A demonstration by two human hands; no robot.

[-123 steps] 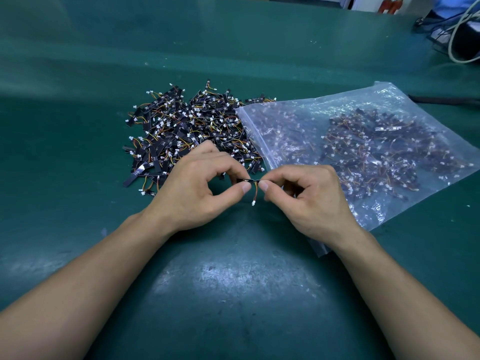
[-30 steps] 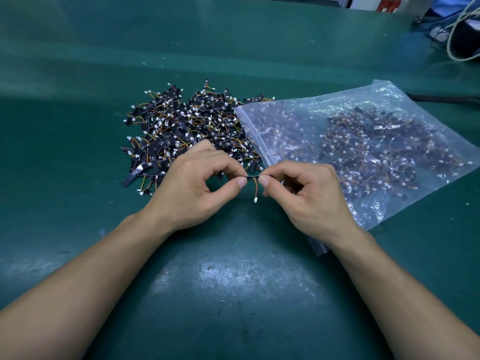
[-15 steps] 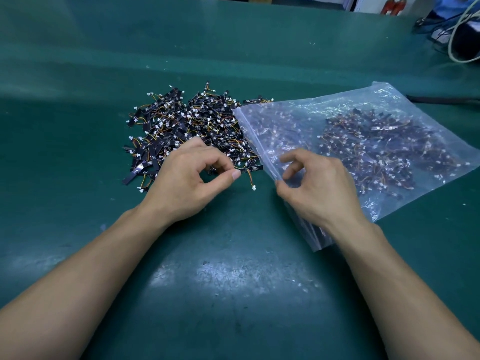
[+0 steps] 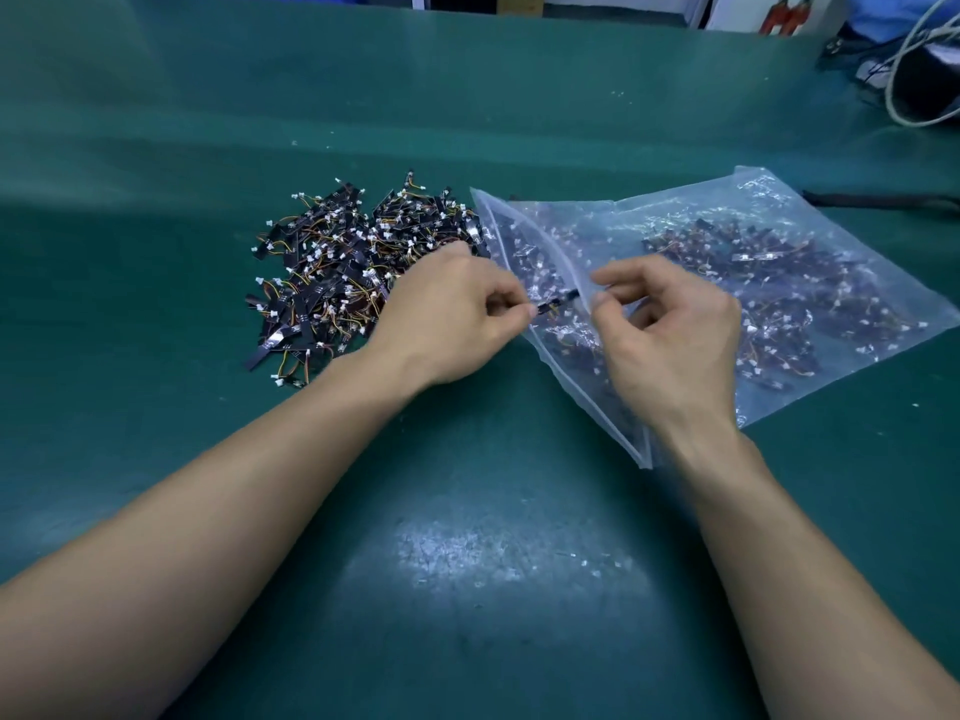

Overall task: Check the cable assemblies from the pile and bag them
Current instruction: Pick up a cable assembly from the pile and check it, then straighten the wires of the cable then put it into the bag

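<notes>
My left hand (image 4: 457,314) is pinching one cable (image 4: 555,306), poking it into the bag (image 4: 613,215) mouth. Right hand (image 4: 670,330) seems to be pinching the bag's upper lip. Pile (image 4: 353,272) is lying just left.

Left hand (image 4: 452,314) pinching, right hand (image 4: 670,335) (curled)

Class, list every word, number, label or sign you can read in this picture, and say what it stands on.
No text can be read.
White board at the far edge: red shapes, no legible words.
Cardboard box beside it: any print too blurred.
Pile of cable assemblies: any marks too small.
</notes>
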